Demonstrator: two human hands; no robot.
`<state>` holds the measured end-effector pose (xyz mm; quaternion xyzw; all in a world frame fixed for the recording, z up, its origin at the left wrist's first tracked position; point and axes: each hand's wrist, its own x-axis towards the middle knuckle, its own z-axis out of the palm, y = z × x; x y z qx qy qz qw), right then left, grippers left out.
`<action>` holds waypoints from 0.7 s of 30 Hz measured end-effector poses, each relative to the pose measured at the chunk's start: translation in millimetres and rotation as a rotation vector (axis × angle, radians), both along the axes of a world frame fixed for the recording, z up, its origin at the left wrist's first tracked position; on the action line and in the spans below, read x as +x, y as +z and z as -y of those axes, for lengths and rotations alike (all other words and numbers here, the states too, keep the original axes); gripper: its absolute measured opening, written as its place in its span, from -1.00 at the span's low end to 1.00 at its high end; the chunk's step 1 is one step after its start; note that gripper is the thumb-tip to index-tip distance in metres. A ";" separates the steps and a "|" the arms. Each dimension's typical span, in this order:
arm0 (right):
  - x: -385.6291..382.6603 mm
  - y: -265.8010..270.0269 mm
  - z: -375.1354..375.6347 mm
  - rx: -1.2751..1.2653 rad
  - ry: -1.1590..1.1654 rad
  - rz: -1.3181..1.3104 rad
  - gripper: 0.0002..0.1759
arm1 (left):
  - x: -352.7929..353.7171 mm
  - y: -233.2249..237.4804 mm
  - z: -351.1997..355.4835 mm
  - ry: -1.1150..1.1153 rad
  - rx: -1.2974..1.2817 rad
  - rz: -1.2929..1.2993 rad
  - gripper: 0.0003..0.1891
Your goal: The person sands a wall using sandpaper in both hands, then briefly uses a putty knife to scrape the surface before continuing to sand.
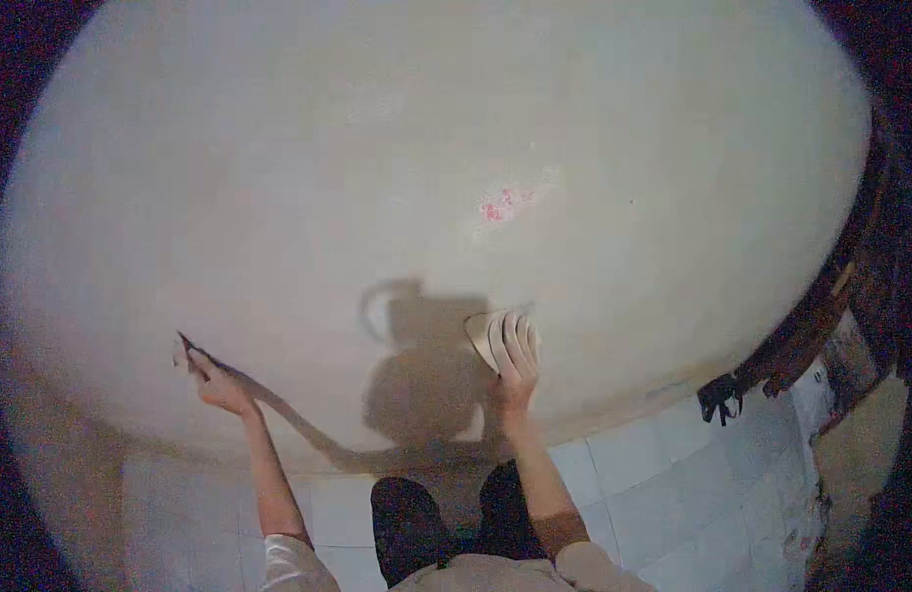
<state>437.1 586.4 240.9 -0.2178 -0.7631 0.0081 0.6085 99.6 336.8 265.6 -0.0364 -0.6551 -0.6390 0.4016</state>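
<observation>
A large pale surface (328,178) fills most of the head view, with a small red patch (500,205) near its middle. My right hand (515,350) lies over a light beige pad (483,337) and presses it to the surface, fingers together on top of it. At the left, my left hand (217,380) pinches a small, thin dark item (184,340) near the surface; its exact kind is too small to tell. The shadow of a head and arms falls on the surface between my hands.
Below the surface lies a floor of light tiles (663,474), with my dark-clad legs (411,523) at its near edge. A dark object (720,398) sits by the surface's right edge. Brown items (821,306) stand farther right.
</observation>
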 end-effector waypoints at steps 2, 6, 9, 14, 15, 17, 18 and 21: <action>1.4 -7.1 14.7 -0.002 0.003 -0.003 -0.59 | 10.1 -18.0 7.1 -0.038 -0.056 -0.103 -0.62; 9.2 -16.0 43.9 0.009 0.020 -0.037 -0.58 | 104.1 -4.4 -1.1 -0.262 -0.287 -0.428 -0.60; 15.0 -9.1 79.0 0.020 0.030 -0.049 -0.57 | 126.7 -6.2 20.9 -0.328 -0.463 -0.561 -0.51; 26.9 14.9 115.2 -0.048 0.023 -0.027 -0.57 | 120.0 22.2 81.4 -0.344 -0.600 -0.585 -0.49; 26.0 20.0 110.7 -0.078 0.016 -0.019 -0.56 | 104.0 21.4 88.1 -0.272 -0.589 -0.594 -0.53; 24.4 23.1 109.0 -0.081 0.020 -0.021 -0.54 | 81.0 22.6 102.7 -0.189 -0.568 -0.603 -0.57; 23.7 23.5 109.9 -0.090 0.023 -0.022 -0.52 | 75.3 28.8 110.0 -0.102 -0.445 -0.497 -0.61; 23.9 35.0 102.5 -0.088 -0.012 0.010 -0.49 | 65.1 60.1 121.2 0.017 -0.095 -0.131 -0.64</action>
